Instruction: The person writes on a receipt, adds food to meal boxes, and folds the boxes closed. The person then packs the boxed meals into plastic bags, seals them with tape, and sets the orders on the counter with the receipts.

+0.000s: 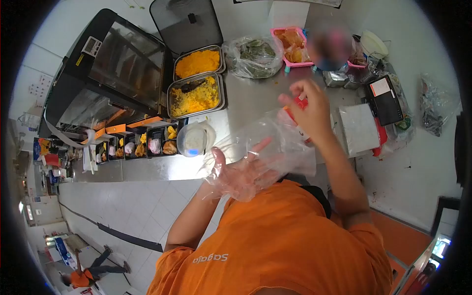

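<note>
Clear plastic film like a bag [290, 147] covers my left hand [246, 172], whose fingers and thumb are spread inside or behind it. My right hand [309, 105] is raised over the counter, its thumb and bent fingers apart. A red and white item [298, 104] shows beside and behind my right hand; whether they touch is unclear. Left of the hands, a round clear tub [192, 139] stands near several black trays of food [156, 139]. Farther back are a tray of yellow food [195, 98] and one of orange food [197, 64].
A black glass-fronted cabinet [128, 64] stands at left. A bag of green leaves [253, 56] and a pink basket [291, 46] are at the back. At right are a white box [359, 129] and a black device [384, 101]. A person in orange [81, 278] is far off at lower left.
</note>
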`<state>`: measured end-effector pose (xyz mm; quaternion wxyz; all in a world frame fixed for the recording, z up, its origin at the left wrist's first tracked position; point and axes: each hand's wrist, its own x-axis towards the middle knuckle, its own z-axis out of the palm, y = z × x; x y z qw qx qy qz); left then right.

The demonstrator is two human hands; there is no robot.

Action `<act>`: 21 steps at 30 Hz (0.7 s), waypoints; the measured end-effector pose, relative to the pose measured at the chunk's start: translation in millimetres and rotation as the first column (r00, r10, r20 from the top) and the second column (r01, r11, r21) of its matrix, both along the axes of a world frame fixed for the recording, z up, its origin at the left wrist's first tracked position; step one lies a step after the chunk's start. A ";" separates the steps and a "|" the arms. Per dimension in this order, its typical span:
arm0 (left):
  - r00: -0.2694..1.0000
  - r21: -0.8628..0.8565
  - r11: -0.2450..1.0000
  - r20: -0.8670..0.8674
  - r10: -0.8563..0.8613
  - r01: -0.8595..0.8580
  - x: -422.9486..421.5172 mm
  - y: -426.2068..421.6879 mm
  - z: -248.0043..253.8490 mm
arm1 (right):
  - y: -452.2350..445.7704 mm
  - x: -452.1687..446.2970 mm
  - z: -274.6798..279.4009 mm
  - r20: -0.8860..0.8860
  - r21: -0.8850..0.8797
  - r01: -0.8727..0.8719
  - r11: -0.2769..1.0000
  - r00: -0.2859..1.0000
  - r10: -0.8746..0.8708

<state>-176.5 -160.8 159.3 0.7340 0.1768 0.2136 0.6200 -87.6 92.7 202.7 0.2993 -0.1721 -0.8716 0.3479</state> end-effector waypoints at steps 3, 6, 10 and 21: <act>0.991 0.049 0.999 0.133 -0.019 0.012 1.0 -10.0 -25.6 | -56.8 19.3 0.8 0.032 0.190 -0.260 0.947 0.966 0.258; 0.908 0.173 0.984 0.407 -0.102 0.033 20.5 -25.2 -64.8 | -34.0 30.7 -9.5 0.313 -0.168 -0.469 0.867 0.808 0.498; 0.987 -0.015 0.990 -0.071 -0.144 0.143 33.3 -20.9 21.1 | 67.3 54.6 -17.5 0.385 -0.505 -0.260 0.823 0.786 0.484; -0.121 0.215 0.883 -0.976 0.180 -0.417 17.4 19.2 -26.5 | -110.6 34.8 -60.9 -0.062 -0.598 -0.141 0.789 0.990 0.130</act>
